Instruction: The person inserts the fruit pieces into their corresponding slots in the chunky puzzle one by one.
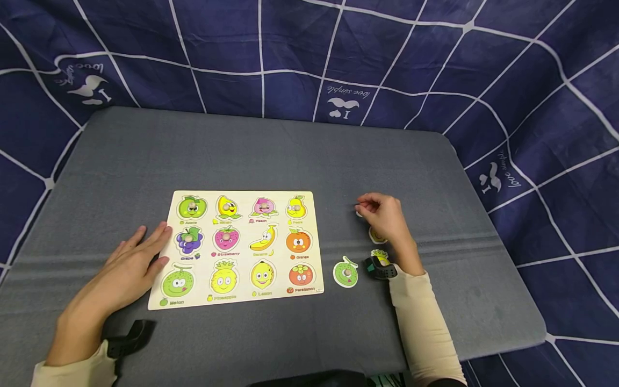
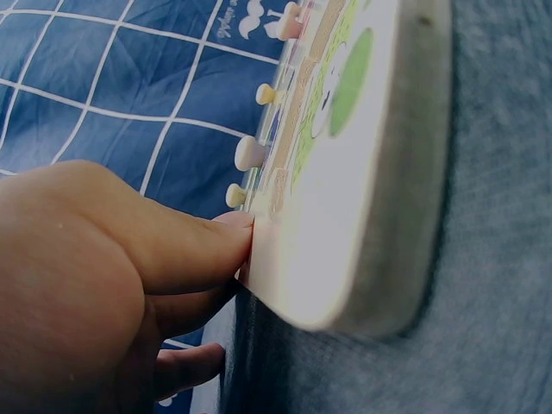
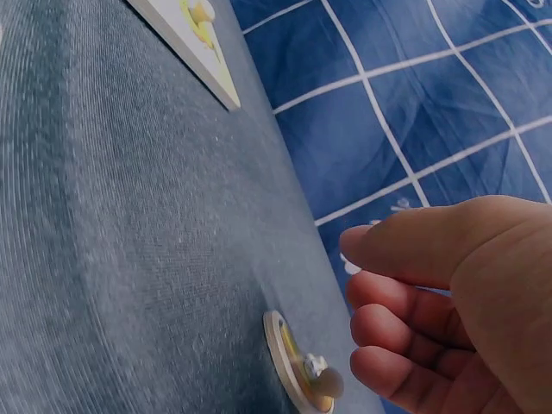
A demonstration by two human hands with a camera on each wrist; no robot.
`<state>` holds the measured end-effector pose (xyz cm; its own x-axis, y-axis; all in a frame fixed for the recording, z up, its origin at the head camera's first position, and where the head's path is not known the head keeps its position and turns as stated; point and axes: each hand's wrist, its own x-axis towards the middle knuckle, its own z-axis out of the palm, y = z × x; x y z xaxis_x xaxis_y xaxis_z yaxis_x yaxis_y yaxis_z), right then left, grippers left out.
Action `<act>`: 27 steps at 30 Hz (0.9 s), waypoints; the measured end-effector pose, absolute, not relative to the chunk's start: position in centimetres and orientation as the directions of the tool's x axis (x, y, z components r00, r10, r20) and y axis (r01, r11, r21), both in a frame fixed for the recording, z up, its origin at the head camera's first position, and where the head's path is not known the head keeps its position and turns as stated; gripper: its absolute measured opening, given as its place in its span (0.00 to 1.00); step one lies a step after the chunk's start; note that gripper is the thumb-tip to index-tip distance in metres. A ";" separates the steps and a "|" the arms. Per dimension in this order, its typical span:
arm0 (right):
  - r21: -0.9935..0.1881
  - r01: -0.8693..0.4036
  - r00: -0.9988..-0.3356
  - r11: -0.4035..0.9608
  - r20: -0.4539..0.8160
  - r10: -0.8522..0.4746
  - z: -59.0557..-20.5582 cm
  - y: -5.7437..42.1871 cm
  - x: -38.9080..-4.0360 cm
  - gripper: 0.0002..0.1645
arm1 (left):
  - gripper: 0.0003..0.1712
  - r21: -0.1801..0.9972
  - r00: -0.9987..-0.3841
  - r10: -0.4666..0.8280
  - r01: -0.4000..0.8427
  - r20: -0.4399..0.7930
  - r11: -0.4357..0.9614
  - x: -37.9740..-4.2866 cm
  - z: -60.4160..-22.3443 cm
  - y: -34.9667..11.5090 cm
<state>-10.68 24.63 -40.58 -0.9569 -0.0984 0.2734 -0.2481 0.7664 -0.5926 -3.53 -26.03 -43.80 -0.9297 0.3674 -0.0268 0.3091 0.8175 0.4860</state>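
A cream fruit puzzle board (image 1: 244, 248) lies left of centre, its top row still bearing knobbed fruits such as the apple (image 1: 192, 207) and peach (image 1: 263, 207). My left hand (image 1: 130, 269), fingers nearly straight, rests along its left edge; in the left wrist view the thumb (image 2: 194, 250) touches that edge near the melon corner. Right of the board, my right hand (image 1: 384, 215) hovers with bent fingers over a loose piece; a sliver of white rim shows under its fingertips. I cannot tell whether they pinch it. In the right wrist view a knobbed yellow piece (image 3: 297, 371) lies below the fingers.
A loose melon piece (image 1: 345, 272) lies beside the board's right edge. Close to the right wrist are a pineapple piece (image 1: 380, 256) and a round yellowish piece (image 1: 376, 236), both partly covered. Grey cloth covers the table (image 1: 271, 156); a navy checked curtain (image 1: 290, 48) stands behind.
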 end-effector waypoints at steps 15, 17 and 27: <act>-0.612 -0.138 -0.977 0.779 0.213 -0.006 -41.0 26.1 -11.1 0.07 | 0.35 0.490 -0.929 0.370 0.313 -0.020 0.813 -3.5 -43.8 -26.1; -0.608 -0.122 -0.979 0.785 0.203 0.005 -41.0 26.2 -11.1 0.07 | 0.35 0.488 -0.929 0.369 0.313 -0.021 0.815 -3.5 -43.8 -26.1; -0.582 -0.088 -0.982 0.808 0.189 0.029 -41.2 27.0 -11.1 0.07 | 0.35 0.481 -0.930 0.366 0.309 -0.026 0.820 -3.5 -43.7 -26.0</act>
